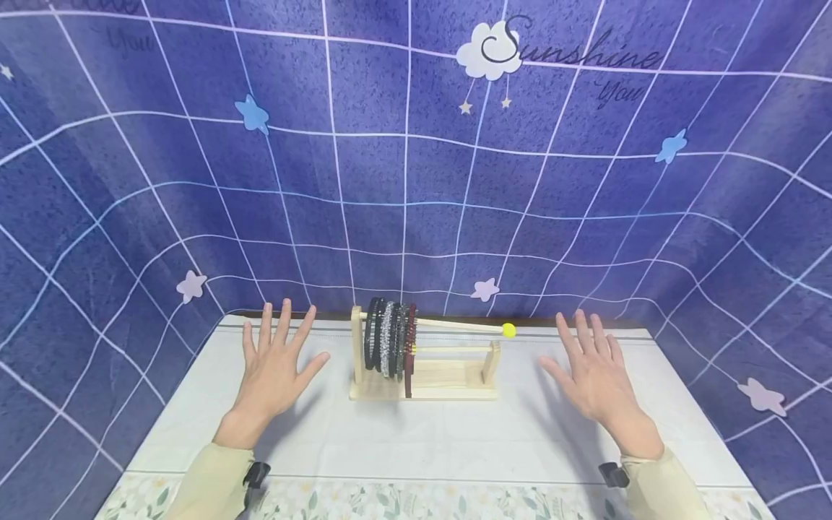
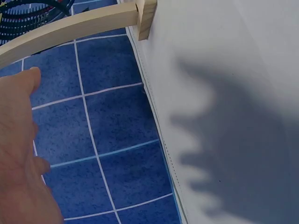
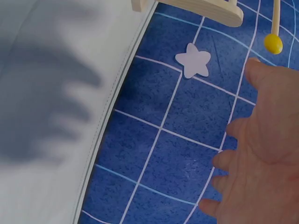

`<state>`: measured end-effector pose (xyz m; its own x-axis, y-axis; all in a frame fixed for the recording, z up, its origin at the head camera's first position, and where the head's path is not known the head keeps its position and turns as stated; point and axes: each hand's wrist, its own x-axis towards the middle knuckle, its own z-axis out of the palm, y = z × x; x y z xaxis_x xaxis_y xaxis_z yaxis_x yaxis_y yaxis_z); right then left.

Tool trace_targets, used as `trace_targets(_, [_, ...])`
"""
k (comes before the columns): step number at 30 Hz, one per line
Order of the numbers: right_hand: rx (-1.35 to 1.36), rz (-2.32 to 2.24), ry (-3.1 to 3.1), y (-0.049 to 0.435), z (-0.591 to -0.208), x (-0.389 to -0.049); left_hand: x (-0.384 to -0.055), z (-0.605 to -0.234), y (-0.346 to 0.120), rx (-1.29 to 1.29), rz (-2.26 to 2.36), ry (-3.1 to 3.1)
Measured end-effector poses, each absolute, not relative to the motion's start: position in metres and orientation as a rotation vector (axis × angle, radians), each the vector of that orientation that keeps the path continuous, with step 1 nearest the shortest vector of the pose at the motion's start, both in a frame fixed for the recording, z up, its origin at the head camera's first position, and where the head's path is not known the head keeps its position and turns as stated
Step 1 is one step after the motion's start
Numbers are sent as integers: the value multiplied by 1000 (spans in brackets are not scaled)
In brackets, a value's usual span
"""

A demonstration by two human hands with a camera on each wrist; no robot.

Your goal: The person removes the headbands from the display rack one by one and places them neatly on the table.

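Observation:
A pale wooden rack (image 1: 448, 392) stands on the white table, with two rods one above the other. The upper rod (image 1: 461, 326) ends in a yellow knob (image 1: 509, 330). Several hoops that look like headbands (image 1: 388, 339), black, silvery and dark red, hang bunched at the rack's left end; small teeth show on them in the left wrist view. To the left of the rack my left hand (image 1: 274, 372) is held over the table, fingers spread and holding nothing. My right hand (image 1: 594, 375) mirrors it on the right, also spread and free of any object.
Behind the table hangs a blue curtain (image 1: 370, 173) with a white grid, stars and a cloud, folding round both sides. White cloth covers the table (image 1: 448, 448), with a floral band (image 1: 390, 500) along the near edge. Both hands cast shadows on the cloth.

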<state>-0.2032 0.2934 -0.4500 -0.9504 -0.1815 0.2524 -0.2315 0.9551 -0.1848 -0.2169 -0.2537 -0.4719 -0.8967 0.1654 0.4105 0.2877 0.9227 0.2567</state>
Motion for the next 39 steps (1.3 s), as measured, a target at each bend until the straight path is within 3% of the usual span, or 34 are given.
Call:
trace_targets(20, [281,372,-2592,265,-436,-176,-204,-480,-223,-373,-558,-2627])
trace_targets(30, [367,536,-2350,229,-433,-167,-206,-511,-199,-308,-954,-2471])
trace_targets(39, [408,655,-2227,196,-439,-167,-208,-527,-175,-73,-1399,-2416])
